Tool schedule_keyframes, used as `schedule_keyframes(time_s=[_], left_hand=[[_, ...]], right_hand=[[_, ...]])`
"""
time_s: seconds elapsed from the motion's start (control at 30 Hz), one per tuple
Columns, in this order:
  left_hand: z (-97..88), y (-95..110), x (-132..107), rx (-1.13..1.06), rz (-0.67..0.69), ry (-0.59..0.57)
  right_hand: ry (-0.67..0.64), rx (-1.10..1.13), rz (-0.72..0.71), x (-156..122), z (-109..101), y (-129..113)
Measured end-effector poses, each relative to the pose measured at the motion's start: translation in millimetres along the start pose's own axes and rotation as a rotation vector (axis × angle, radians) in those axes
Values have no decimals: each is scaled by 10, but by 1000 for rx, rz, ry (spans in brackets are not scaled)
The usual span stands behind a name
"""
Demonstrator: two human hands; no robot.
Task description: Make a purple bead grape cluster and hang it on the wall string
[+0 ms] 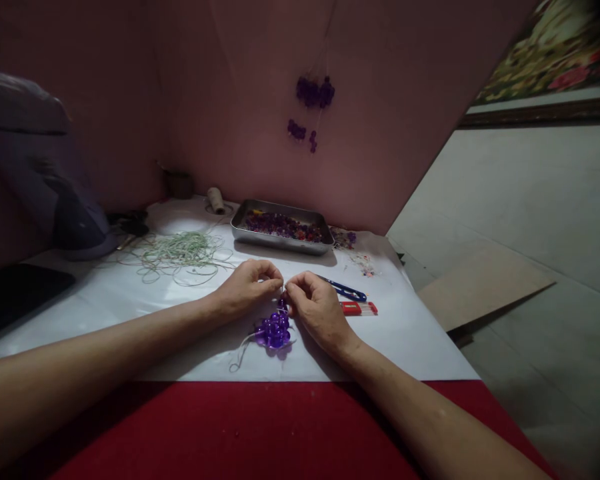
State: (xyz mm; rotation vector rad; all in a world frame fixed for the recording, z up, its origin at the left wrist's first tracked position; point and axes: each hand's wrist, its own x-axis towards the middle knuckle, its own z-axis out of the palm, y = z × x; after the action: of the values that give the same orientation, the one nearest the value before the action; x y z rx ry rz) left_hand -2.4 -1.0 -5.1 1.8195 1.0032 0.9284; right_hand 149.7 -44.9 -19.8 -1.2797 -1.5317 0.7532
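Observation:
A cluster of shiny purple beads (274, 331) hangs or rests low over the white sheet, with a thin pale cord (237, 360) trailing from its left side. Above it, my left hand (253, 283) pinches with thumb and forefinger at the thread that leads up from the beads. Close beside it, my right hand (313, 303) is also closed in a pinch, its fingertips almost touching the left ones. The thread between the fingertips is very fine and partly hidden. A single purple bead sits just under the fingers, at the top of the cluster.
A metal tray (283, 248) of mixed beads stands at the back. Tangled green cord (185, 253) lies left, near a thread spool (215, 200). Blue thread snips (350, 291) and a red needle case (353, 308) lie right. Purple bead clusters (315, 92) hang on the pink wall.

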Motion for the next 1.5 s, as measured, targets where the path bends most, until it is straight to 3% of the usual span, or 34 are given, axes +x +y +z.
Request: schedule_keyframes(time_s=[0.57, 1.5], left_hand=[[19, -23, -16, -308, -50, -24], [1, -43, -20, -270, -32, -23]], right_hand=[[0, -44, -17, -13, -9, -1], [24, -134, -55, -18, -4, -28]])
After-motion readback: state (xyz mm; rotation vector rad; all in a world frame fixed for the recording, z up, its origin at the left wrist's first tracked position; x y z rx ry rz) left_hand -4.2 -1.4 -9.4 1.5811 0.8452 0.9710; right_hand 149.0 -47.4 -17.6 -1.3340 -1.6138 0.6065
